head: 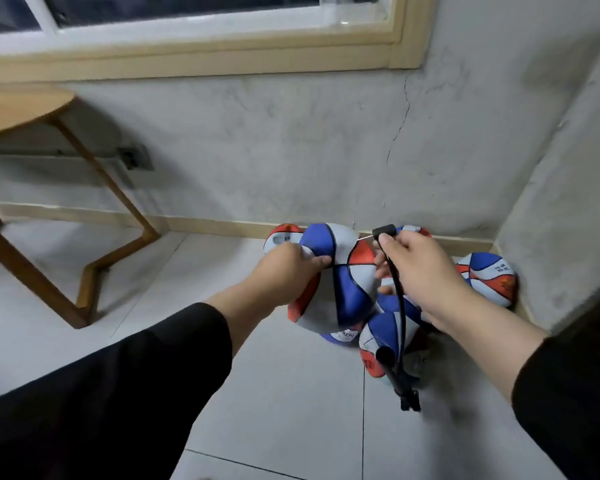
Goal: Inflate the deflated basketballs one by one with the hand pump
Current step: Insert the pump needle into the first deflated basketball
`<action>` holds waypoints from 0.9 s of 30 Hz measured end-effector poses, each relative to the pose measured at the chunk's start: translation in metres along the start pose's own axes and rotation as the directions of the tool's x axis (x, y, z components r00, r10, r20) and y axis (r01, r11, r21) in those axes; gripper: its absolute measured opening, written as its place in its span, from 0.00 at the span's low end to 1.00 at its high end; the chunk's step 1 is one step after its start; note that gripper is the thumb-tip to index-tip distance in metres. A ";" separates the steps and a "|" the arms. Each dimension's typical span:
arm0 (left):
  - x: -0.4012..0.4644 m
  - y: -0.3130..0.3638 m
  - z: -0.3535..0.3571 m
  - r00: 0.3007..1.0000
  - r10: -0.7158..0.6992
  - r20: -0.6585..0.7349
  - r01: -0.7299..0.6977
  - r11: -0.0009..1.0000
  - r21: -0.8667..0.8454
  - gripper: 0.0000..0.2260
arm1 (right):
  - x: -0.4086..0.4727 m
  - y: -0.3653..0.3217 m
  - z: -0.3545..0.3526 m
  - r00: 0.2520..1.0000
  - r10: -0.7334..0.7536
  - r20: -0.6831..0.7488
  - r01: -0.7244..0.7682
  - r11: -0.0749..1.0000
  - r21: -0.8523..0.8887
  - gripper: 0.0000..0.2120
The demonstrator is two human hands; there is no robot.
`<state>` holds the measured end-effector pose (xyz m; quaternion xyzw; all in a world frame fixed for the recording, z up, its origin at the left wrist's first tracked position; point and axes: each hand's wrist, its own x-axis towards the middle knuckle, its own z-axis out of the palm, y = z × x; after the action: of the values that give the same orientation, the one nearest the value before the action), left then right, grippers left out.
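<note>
Left hand [291,268] pinches the limp, deflated basketball [340,271] lifted above the floor; right hand [420,268] grips the pump nozzle [383,232], needle near its soft, floppy skin, which probably needs bracing beside the valve.

Left hand [284,268] grips limp basketball [340,271]; right hand [420,268] w/ needle nozzle [383,232], prob. touching.

A pale tiled floor [274,393] with thin dark grout lines carries everything here. On it, near the corner along the wall's baseboard, lies a cluster of red, white and blue basketballs [485,277], touching or overlapping; several look collapsed. A black hand pump [400,386] stands among them at the near edge. To the left, a wooden table's legs [84,292] rest on the tiles.
</note>
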<state>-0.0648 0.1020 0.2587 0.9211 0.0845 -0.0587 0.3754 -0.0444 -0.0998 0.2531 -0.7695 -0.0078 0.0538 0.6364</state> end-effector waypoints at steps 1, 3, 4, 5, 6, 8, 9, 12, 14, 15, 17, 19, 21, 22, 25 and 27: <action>-0.010 0.008 -0.004 0.999 0.017 -0.035 -0.018 0.999 -0.040 0.15 | -0.005 -0.006 -0.001 0.999 -0.039 -0.009 0.039 0.999 -0.007 0.13; -0.025 0.019 -0.009 0.992 0.053 -0.114 -0.065 0.993 -0.103 0.16 | -0.016 -0.020 -0.005 0.989 -0.143 -0.035 0.141 0.989 -0.044 0.12; -0.033 0.023 -0.012 0.985 0.060 -0.159 -0.082 0.988 -0.132 0.17 | -0.021 -0.027 -0.007 0.979 -0.199 -0.052 0.195 0.978 -0.073 0.11; -0.040 0.027 -0.015 0.978 0.058 -0.198 -0.093 0.981 -0.171 0.18 | -0.026 -0.034 -0.010 0.965 -0.250 -0.073 0.242 0.964 -0.109 0.11; -0.046 0.030 -0.018 0.972 0.049 -0.231 -0.101 0.970 -0.220 0.19 | -0.030 -0.040 -0.012 0.952 -0.292 -0.097 0.277 0.951 -0.139 0.12; -0.053 0.034 -0.022 0.965 0.009 -0.262 -0.103 0.933 -0.346 0.18 | -0.037 -0.048 -0.016 0.934 -0.329 -0.140 0.311 0.940 -0.138 0.13; -0.055 0.036 -0.023 0.962 -0.015 -0.274 -0.103 0.906 -0.411 0.18 | -0.039 -0.050 -0.017 0.936 -0.319 -0.146 0.309 0.947 -0.087 0.14; -0.058 0.045 -0.023 0.948 -0.079 -0.308 -0.098 0.849 -0.519 0.22 | -0.043 -0.050 -0.018 0.968 -0.226 -0.107 0.241 0.955 0.170 0.15; -0.057 0.048 -0.019 0.941 -0.120 -0.317 -0.090 0.813 -0.575 0.24 | -0.043 -0.044 -0.020 0.977 -0.202 -0.075 0.214 0.946 0.245 0.15; -0.056 0.049 -0.017 0.943 -0.141 -0.302 -0.081 0.783 -0.617 0.25 | -0.043 -0.042 -0.020 0.978 -0.199 -0.067 0.210 0.946 0.247 0.15; -0.055 0.049 -0.016 0.963 -0.127 -0.237 -0.074 0.723 -0.687 0.22 | -0.042 -0.039 -0.020 0.980 -0.184 -0.080 0.199 0.943 0.265 0.15; -0.053 0.046 -0.015 0.986 -0.019 -0.168 -0.104 0.715 -0.691 0.19 | -0.041 -0.039 -0.022 0.981 -0.161 -0.108 0.189 0.924 0.332 0.15; -0.052 0.043 -0.014 0.989 0.101 -0.106 -0.146 0.707 -0.691 0.17 | -0.039 -0.040 -0.027 0.980 -0.147 -0.130 0.186 0.911 0.367 0.14; -0.050 0.040 -0.014 0.986 0.151 -0.074 -0.160 0.700 -0.696 0.17 | -0.038 -0.040 -0.029 0.979 -0.146 -0.139 0.188 0.908 0.375 0.14; -0.051 0.036 -0.012 0.966 0.257 -0.030 -0.206 0.690 -0.694 0.16 | -0.035 -0.043 -0.034 0.979 -0.146 -0.141 0.192 0.891 0.412 0.15; -0.054 0.039 -0.007 0.968 0.234 -0.093 -0.236 0.709 -0.664 0.12 | -0.035 -0.047 -0.035 0.981 -0.151 -0.118 0.188 0.881 0.435 0.15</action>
<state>-0.1096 0.0738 0.2993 0.7274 -0.0175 0.0245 0.6856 -0.0733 -0.1285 0.3082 -0.6019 -0.0367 -0.0329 0.7971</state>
